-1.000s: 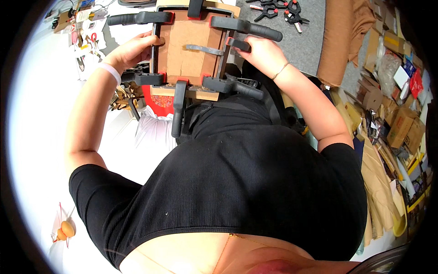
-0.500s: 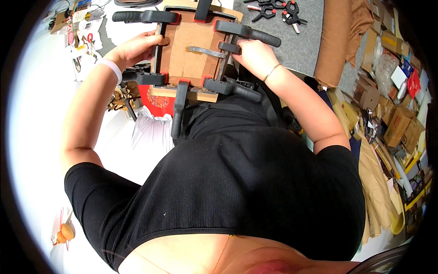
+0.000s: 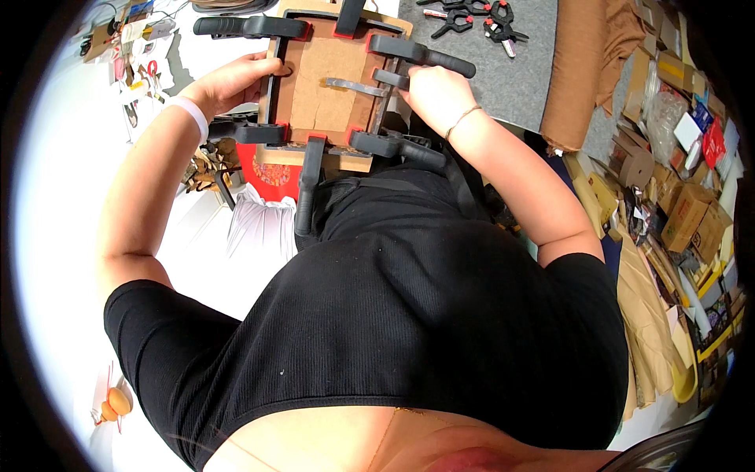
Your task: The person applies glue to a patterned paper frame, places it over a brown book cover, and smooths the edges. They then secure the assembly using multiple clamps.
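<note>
1. We see a flat brown cardboard panel [image 3: 326, 82], rectangular, held at the upper centre of the view in front of the person's torso, ringed by black bar clamps [image 3: 252, 27] with red pads on all four sides.
2. We note the left hand [image 3: 232, 81] curled around the panel's left edge, fingers on the board beside one clamp head.
3. We note the right hand [image 3: 434, 94] closed around the grip of a clamp at the panel's right edge; a thin bracelet circles that wrist, a white band the left one.
4. To the right we find a heap of cardboard boxes [image 3: 684, 212], mostly brown and rectangular, with a small red packet [image 3: 713, 141] and a white one among them; their printing is too small to tell.
5. A folded tan cloth [image 3: 586, 71] lies over a grey mat [image 3: 511, 75], which also bears small black spring clamps [image 3: 472, 16] with red tips.
6. At upper left, the white desk [image 3: 71, 157] carries scissors with red handles [image 3: 149, 69] and paper scraps.
7. Below the panel we see a red item [image 3: 271, 173] with a pale pattern; at lower left, a small orange object [image 3: 116, 403] rests on the white surface.
</note>
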